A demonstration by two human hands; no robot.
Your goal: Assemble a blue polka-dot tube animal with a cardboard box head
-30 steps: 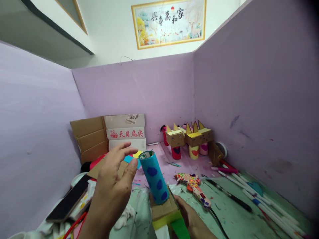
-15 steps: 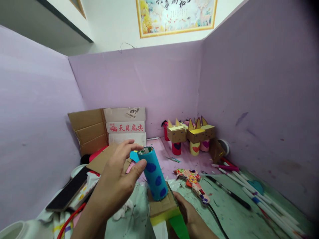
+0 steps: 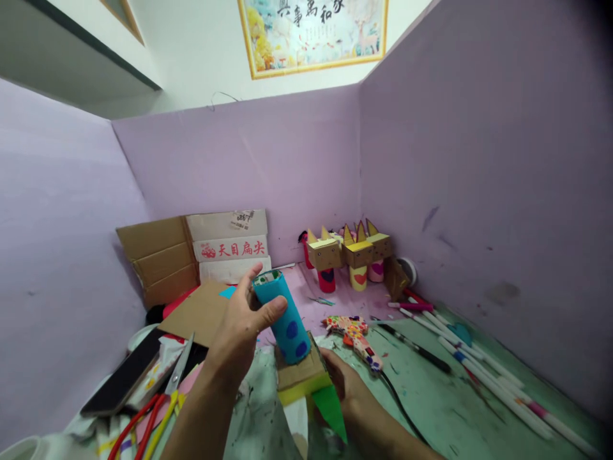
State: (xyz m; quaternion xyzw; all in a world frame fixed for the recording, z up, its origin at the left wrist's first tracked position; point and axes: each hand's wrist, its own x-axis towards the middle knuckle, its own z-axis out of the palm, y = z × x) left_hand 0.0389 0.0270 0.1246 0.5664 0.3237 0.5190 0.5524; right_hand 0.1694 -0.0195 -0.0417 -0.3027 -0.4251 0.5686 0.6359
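Note:
A blue paper-covered tube (image 3: 281, 322) with dark blue spots stands, tilted, on a small cardboard box (image 3: 299, 378). My left hand (image 3: 239, 329) is closed around the tube's upper part, with the thumb across its front. My right hand (image 3: 347, 383) grips the box from its right side, and most of its fingers are hidden behind it. Yellow paper edges the box. A green pointed piece (image 3: 330, 409) and a white pointed piece (image 3: 297, 418) hang below it.
A hot glue gun (image 3: 354, 338) with a black cord lies to the right, near a black-handled tool (image 3: 416, 348) and several white sticks (image 3: 493, 377). Cardboard-headed figures (image 3: 359, 253) stand at the back. Scissors (image 3: 179, 370) and a printed carton (image 3: 230, 248) are on the left.
My left hand has gone from touching the tube's top with fingertips to wrapping round its upper part. The view has shifted, bringing the scissors into sight.

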